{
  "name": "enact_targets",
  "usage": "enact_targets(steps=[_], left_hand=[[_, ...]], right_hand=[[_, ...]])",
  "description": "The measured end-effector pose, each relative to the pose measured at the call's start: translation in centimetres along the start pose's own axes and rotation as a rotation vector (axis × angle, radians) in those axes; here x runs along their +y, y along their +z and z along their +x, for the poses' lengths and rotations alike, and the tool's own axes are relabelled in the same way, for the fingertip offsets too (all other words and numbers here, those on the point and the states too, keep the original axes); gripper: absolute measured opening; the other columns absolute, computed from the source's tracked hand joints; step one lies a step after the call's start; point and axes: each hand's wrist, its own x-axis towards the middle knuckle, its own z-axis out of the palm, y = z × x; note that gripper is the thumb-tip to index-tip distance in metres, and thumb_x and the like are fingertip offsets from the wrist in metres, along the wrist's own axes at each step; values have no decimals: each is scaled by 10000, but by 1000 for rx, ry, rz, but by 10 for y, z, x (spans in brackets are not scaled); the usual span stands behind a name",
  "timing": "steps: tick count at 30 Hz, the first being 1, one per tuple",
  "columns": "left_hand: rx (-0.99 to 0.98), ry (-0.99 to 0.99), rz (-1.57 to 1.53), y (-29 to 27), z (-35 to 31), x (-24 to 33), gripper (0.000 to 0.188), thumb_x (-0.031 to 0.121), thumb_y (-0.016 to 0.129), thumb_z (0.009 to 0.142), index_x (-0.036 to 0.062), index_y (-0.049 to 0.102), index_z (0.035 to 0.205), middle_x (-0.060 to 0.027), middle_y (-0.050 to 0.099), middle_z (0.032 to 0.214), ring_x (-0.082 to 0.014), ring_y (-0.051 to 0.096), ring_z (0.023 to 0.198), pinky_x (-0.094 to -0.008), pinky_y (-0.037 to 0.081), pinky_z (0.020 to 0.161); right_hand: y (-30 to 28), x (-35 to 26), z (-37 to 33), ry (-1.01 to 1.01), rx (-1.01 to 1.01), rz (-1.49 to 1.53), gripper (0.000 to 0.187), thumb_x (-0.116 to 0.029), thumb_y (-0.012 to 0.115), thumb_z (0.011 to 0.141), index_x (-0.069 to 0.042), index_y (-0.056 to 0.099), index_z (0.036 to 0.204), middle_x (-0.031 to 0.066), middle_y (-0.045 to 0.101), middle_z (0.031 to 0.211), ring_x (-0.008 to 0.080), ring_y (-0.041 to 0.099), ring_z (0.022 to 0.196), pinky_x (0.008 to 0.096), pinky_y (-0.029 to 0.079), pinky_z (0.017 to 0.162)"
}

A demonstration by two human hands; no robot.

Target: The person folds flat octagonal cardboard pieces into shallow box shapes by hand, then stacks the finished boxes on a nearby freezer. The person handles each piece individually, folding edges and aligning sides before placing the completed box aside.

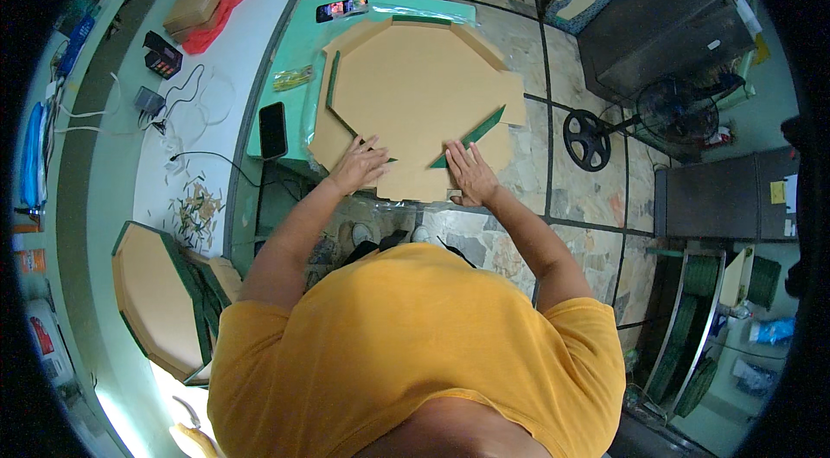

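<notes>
A large tan octagonal cardboard piece (411,86) with dark green edging lies on the green table. Some of its side flaps stand up along the far and left edges, while those at the near and right sides lie flatter. My left hand (359,166) rests on its near left part, fingers stretched out over a fold with dark green edging. On the near right, my right hand (471,174) lies flat, its fingertips at the lower end of a slanting green-edged flap (486,125). Neither hand grips anything that I can see.
The green table (298,34) also bears two phones, one a black phone (272,130), and a small clear packet (293,77). On the white table at left are cables, scattered scraps (199,209) and finished-looking octagonal trays (156,302). A fan (674,108) stands at right.
</notes>
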Motion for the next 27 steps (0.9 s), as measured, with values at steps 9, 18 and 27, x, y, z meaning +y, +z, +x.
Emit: enact_targets(steps=[9, 18, 27], left_hand=[[-85, 90, 3, -27, -10, 12, 736, 522, 631, 800, 41, 474, 1335, -103, 450, 1410, -286, 292, 1389, -586, 101, 1137], [-46, -244, -238, -7, 17, -10, 299, 325, 563, 916, 61, 680, 991, -109, 666, 1014, -271, 543, 1151, -583, 145, 1110], [195, -435, -264, 11, 27, -6, 312, 378, 626, 860, 118, 692, 1018, -88, 655, 764, -216, 605, 893, -520, 242, 1061]], right_hand=[[20, -1, -1, 18, 235, 57, 887, -597, 514, 831, 90, 344, 1366, 256, 315, 1445, 369, 284, 1366, 495, 162, 1151], [6, 12, 26, 206, 243, 354, 374, -388, 528, 908, -36, 624, 991, 128, 649, 956, 277, 567, 1063, 534, 211, 1117], [13, 9, 55, 435, 335, 673, 172, -267, 587, 876, -181, 643, 1014, 87, 635, 873, 264, 608, 944, 522, 321, 1025]])
